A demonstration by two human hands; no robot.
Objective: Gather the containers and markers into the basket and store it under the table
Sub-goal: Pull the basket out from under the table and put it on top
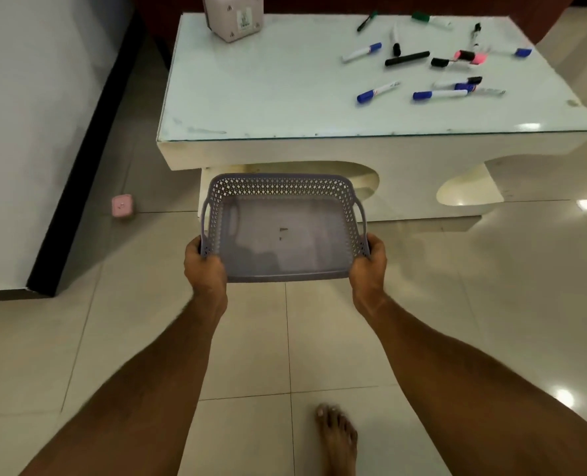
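Note:
I hold an empty lilac perforated basket (pixel 350 214) in front of me, above the tiled floor and just short of the table. My left hand (pixel 204 266) grips its near left corner and my right hand (pixel 367 264) grips its near right corner. Several markers lie scattered on the right half of the white glass-topped table (pixel 250 108), among them a blue-capped marker (pixel 378 92), a black marker (pixel 407 59) and a pink highlighter (pixel 470 57). A pale pink container (pixel 233 15) stands at the table's far left edge.
A small pink cube-shaped container (pixel 123 206) sits on the floor left of the table. A white wall panel with a black edge (pixel 79 159) runs along the left. The table base has curved openings (pixel 364 182) behind the basket. My bare foot (pixel 336 438) stands on the tiles.

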